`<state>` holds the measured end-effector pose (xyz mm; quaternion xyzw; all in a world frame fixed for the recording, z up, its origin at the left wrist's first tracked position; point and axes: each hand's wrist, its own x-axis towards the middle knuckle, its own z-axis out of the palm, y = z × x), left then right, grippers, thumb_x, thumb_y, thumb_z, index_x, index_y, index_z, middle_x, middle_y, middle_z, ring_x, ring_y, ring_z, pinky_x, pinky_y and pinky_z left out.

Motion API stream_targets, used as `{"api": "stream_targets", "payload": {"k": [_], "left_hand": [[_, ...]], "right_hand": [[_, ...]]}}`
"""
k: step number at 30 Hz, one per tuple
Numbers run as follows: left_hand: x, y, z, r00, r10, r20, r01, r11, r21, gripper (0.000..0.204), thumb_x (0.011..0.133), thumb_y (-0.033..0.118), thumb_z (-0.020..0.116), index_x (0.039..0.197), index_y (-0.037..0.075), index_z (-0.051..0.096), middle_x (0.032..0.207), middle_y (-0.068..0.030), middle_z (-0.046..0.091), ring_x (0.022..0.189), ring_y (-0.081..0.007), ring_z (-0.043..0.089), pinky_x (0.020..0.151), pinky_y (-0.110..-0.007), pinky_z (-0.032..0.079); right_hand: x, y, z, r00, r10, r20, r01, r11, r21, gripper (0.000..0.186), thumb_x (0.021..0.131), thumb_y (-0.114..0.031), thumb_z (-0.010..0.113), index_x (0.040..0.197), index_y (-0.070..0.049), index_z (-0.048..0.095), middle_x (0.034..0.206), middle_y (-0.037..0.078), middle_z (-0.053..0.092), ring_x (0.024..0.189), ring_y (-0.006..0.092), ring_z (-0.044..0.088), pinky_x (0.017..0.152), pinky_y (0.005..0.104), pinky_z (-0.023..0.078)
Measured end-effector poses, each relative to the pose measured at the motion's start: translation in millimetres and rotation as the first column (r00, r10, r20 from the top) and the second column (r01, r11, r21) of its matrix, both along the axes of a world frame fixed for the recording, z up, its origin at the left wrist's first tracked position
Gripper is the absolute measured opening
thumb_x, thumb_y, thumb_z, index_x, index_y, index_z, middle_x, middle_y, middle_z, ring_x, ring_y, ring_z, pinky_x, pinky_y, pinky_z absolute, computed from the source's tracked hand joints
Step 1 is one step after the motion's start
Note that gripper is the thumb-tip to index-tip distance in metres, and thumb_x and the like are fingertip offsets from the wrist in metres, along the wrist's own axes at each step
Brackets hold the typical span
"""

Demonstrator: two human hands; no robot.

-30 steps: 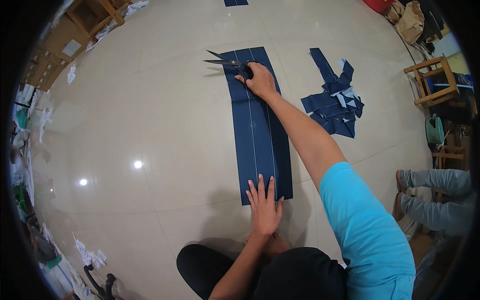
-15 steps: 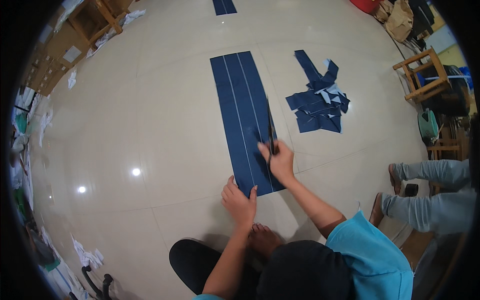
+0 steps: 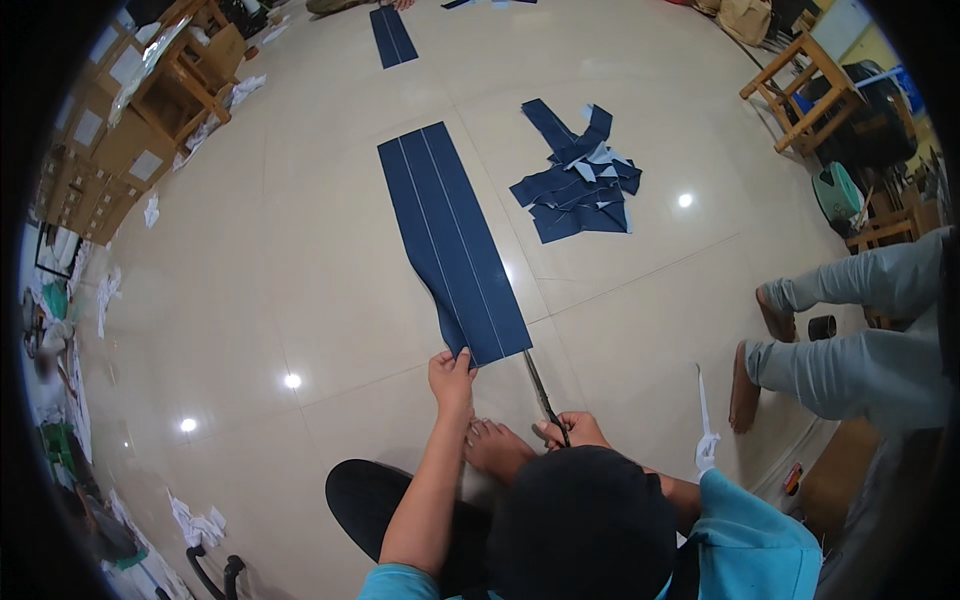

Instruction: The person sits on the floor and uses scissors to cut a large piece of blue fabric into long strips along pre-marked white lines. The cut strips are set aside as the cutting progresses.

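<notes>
Navy fabric panel [image 3: 455, 235], two pale lines running its length, lies on the glossy tiled floor [image 3: 330, 250], its left edge rippling up! Left hand [image 3: 452, 380] pinches the near-left corner, thumb on top. Right hand [image 3: 575, 430] grips the long scissors [image 3: 543, 390], tips right at the near-right corner; contact, I can't tell. Just right of the panel, navy scraps [image 3: 580, 205] sit heaped; beyond, another navy strip [image 3: 393, 40]; far right, a wooden stool [image 3: 800, 90].

Long dark blue cloth strip [image 3: 448, 245], pale-lined, near left edge wavy, with dark scissors [image 3: 543, 393] at its near right corner
</notes>
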<state>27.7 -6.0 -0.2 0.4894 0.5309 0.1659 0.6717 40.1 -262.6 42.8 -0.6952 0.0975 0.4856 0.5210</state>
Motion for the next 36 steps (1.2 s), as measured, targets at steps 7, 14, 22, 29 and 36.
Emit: {"api": "stream_targets", "payload": {"k": [7, 14, 22, 29, 36], "left_hand": [[3, -22, -3, 0.987, 0.095, 0.126, -0.058, 0.96, -0.274, 0.032, 0.099, 0.029, 0.077, 0.098, 0.002, 0.06, 0.096, -0.0104, 0.069, 0.073, -0.0177, 0.07, 0.062, -0.027, 0.056], [0, -25, 7, 0.999, -0.002, 0.033, 0.016, 0.905, -0.426, 0.033, 0.097, 0.035, 0.079, 0.096, 0.007, 0.062, 0.086, -0.0039, 0.071, 0.069, -0.013, 0.07, 0.052, -0.023, 0.047], [1, -32, 5, 0.993, -0.12, 0.003, 0.109, 0.888, -0.447, 0.03, 0.094, 0.033, 0.082, 0.102, 0.007, 0.071, 0.081, -0.0012, 0.069, 0.064, -0.0108, 0.068, 0.049, -0.023, 0.043], [0, -36, -1, 0.989, -0.15, 0.007, 0.141, 0.915, -0.378, 0.027, 0.095, 0.031, 0.08, 0.1, 0.006, 0.071, 0.076, -0.0015, 0.07, 0.057, -0.0089, 0.065, 0.046, -0.021, 0.039], [-2, -42, -1, 0.993, -0.122, 0.009, 0.118, 0.938, -0.325, 0.028, 0.096, 0.031, 0.08, 0.1, 0.005, 0.071, 0.08, -0.0046, 0.074, 0.057, -0.0075, 0.064, 0.045, -0.021, 0.039]], "right_hand": [[-5, -9, -12, 0.998, 0.044, -0.055, -0.04, 0.996, 0.076, 0.048, 0.094, -0.045, 0.08, 0.072, -0.005, 0.065, 0.065, 0.003, 0.064, 0.056, 0.0097, 0.057, 0.053, 0.0269, 0.044], [-9, -6, -3, 0.986, -0.006, -0.168, 0.029, 0.991, 0.133, 0.048, 0.096, -0.045, 0.077, 0.075, -0.004, 0.066, 0.065, 0.005, 0.063, 0.057, 0.015, 0.062, 0.052, 0.0285, 0.047], [-9, 8, -5, 0.965, 0.042, -0.257, 0.002, 0.986, 0.167, 0.043, 0.098, -0.047, 0.074, 0.081, -0.008, 0.067, 0.072, 0.003, 0.065, 0.062, 0.0121, 0.062, 0.059, 0.0265, 0.05], [-2, 28, -9, 0.981, 0.03, -0.191, -0.009, 0.994, 0.11, 0.048, 0.094, -0.047, 0.078, 0.076, -0.006, 0.063, 0.067, 0.005, 0.063, 0.054, 0.0124, 0.062, 0.05, 0.0261, 0.049], [1, 40, -7, 0.993, 0.023, -0.116, -0.015, 0.998, 0.064, 0.049, 0.092, -0.046, 0.081, 0.07, -0.008, 0.059, 0.061, 0.004, 0.06, 0.049, 0.0112, 0.059, 0.047, 0.0255, 0.047]]}}
